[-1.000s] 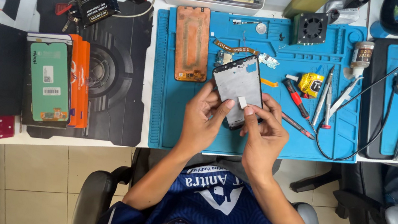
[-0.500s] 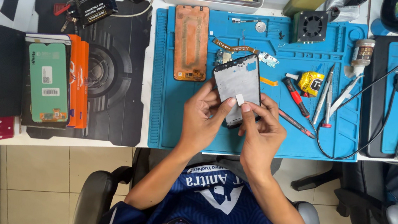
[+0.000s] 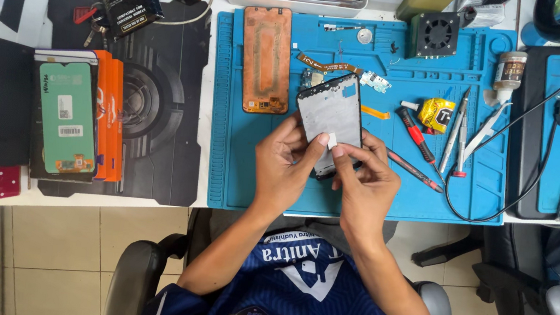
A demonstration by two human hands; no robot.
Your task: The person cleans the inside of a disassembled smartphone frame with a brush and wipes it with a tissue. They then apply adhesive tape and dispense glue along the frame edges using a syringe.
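Two hands, left hand (image 3: pixel 288 160) and right hand (image 3: pixel 361 182), pinching phone frame (image 3: pixel 331 117) at frame centre; light, stiff, probably fragile, best gripped by edges.

Both hands (image 3: pixel 325 167) grip phone frame (image 3: pixel 332 114)

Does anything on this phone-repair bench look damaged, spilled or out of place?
Nothing spilled. The grey phone frame held in the left hand and right hand is stripped bare, and an orange-backed screen panel lies loose on the blue silicone mat among small detached parts.
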